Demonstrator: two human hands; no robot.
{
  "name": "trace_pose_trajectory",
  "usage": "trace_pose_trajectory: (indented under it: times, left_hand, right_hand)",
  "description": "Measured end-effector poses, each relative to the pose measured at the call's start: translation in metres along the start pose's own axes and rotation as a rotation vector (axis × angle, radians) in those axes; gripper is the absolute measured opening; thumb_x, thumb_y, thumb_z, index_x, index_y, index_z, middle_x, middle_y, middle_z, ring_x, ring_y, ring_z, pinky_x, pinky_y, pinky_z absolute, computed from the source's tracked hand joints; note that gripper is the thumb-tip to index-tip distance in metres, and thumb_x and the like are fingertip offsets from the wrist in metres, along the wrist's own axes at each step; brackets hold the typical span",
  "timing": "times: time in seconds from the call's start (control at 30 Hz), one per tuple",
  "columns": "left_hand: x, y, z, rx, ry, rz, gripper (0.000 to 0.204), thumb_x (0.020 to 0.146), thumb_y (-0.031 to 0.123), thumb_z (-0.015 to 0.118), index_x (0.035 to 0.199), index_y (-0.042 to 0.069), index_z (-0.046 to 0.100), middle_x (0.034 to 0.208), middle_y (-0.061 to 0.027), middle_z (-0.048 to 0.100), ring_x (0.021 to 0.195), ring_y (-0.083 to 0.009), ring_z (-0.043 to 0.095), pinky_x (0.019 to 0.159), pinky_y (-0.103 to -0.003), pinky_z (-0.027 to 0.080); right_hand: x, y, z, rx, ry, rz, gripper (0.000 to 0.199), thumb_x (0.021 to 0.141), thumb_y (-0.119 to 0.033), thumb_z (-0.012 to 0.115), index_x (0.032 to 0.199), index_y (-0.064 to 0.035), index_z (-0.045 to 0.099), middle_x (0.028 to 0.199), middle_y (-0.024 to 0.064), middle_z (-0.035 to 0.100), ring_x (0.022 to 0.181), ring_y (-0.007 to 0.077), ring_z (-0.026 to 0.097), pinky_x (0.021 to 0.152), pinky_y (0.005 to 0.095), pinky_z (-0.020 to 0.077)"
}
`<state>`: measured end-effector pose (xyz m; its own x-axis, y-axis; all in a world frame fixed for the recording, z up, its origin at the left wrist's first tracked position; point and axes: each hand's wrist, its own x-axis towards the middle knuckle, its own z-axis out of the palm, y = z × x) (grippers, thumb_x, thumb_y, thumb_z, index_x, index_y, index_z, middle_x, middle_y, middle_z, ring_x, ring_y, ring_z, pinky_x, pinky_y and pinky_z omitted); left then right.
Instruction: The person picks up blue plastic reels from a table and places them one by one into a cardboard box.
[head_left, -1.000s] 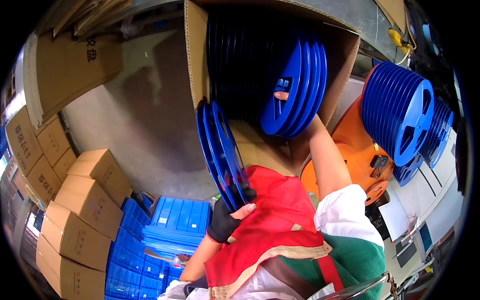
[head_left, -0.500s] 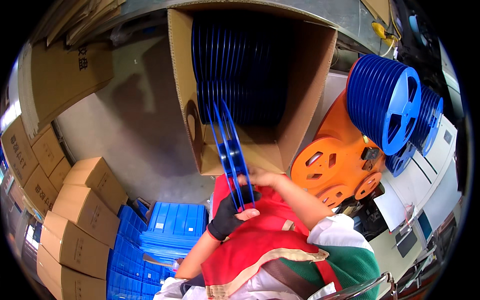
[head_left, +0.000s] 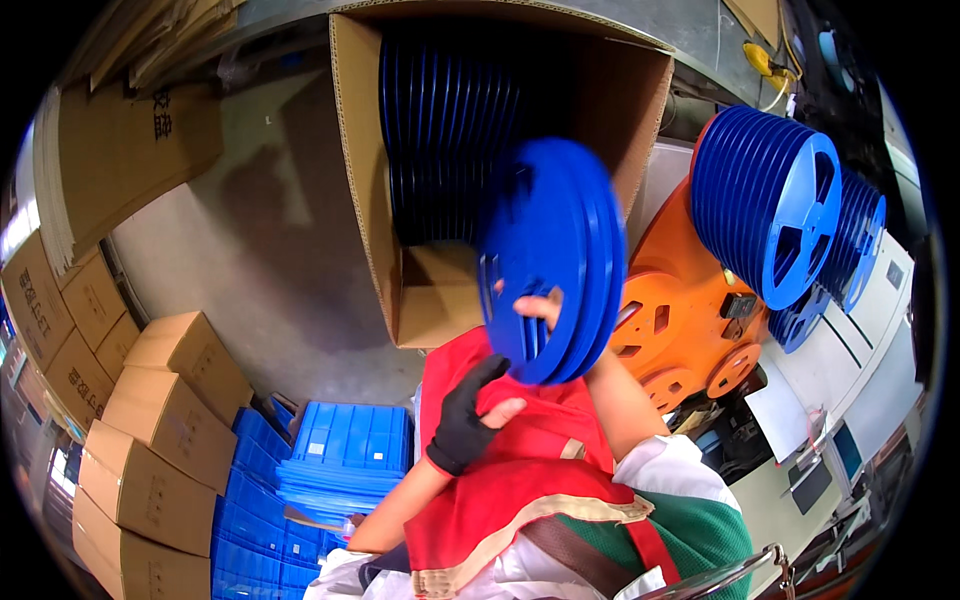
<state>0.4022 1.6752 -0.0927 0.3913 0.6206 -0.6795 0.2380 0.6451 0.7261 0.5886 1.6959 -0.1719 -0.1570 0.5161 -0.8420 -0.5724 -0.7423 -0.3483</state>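
Note:
My right hand (head_left: 541, 306) grips blue plastic reels (head_left: 575, 240) by a cut-out in the front disc, with fingers and thumb showing through it. The reels are tilted and smeared by motion; how many there are I cannot tell. My left hand (head_left: 466, 416), in a black glove with bare fingertips, is open just below and left of their lower edge, its thumb spread. Behind them stands an open cardboard box (head_left: 365, 190), where rows of upright blue reels (head_left: 440, 110) are packed. The held reels hide part of the lower row.
At the right, blue reels (head_left: 765, 205) are stacked by an orange machine (head_left: 680, 310) with round plates. Blue plastic crates (head_left: 350, 440) and closed cardboard boxes (head_left: 165, 400) stand at the lower left. Flattened cartons (head_left: 140, 165) lean at the upper left.
The reels have swung up and right, turning from edge-on to nearly face-on. My left hand has let go of them, and my right hand carries them.

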Motion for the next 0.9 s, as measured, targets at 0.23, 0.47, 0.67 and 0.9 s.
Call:
trace_pose_trajectory:
  times: [0.23, 0.47, 0.67, 0.9]
  left_hand:
    - [-0.008, -0.037, -0.028, -0.011, 0.1, -0.238, 0.041, 0.079, 0.012, 0.065, 0.114, -0.002, 0.049, 0.104, -0.012, 0.06, 0.098, -0.0173, 0.058, 0.085, -0.028, 0.045]
    - [-0.014, -0.055, -0.029, -0.126, 0.149, -0.255, 0.04, 0.081, 0.014, 0.065, 0.114, -0.002, 0.049, 0.102, -0.0118, 0.06, 0.097, -0.0174, 0.058, 0.084, -0.027, 0.046]
    - [-0.014, -0.041, -0.033, -0.077, 0.138, -0.267, 0.035, 0.083, 0.01, 0.061, 0.114, -0.002, 0.048, 0.103, -0.0111, 0.06, 0.098, -0.0163, 0.056, 0.087, -0.027, 0.043]
    - [-0.029, -0.007, -0.025, -0.011, 0.13, -0.099, 0.037, 0.083, 0.017, 0.062, 0.112, -0.003, 0.051, 0.101, -0.0112, 0.06, 0.094, -0.0154, 0.057, 0.083, -0.027, 0.045]
  right_hand:
    - [0.051, -0.063, -0.025, -0.1, 0.243, -0.316, 0.038, 0.074, -0.012, 0.057, 0.11, -0.0001, 0.053, 0.101, 0.0105, 0.06, 0.092, 0.0182, 0.057, 0.083, 0.031, 0.0457]
    - [0.099, -0.077, -0.037, -0.076, 0.172, -0.158, 0.044, 0.068, -0.017, 0.069, 0.107, -0.0039, 0.054, 0.09, 0.0106, 0.062, 0.082, 0.0209, 0.058, 0.074, 0.034, 0.0495]
    - [0.12, -0.029, -0.071, 0.209, 0.384, -0.258, 0.063, 0.087, -0.049, 0.046, 0.129, -0.0024, 0.039, 0.126, 0.0116, 0.048, 0.114, 0.0224, 0.046, 0.097, 0.0317, 0.0324]
    - [0.017, -0.019, -0.081, -0.235, 0.395, -0.297, 0.038, 0.089, -0.025, 0.052, 0.118, -0.0001, 0.048, 0.103, 0.0096, 0.06, 0.089, 0.0151, 0.058, 0.081, 0.0261, 0.0443]
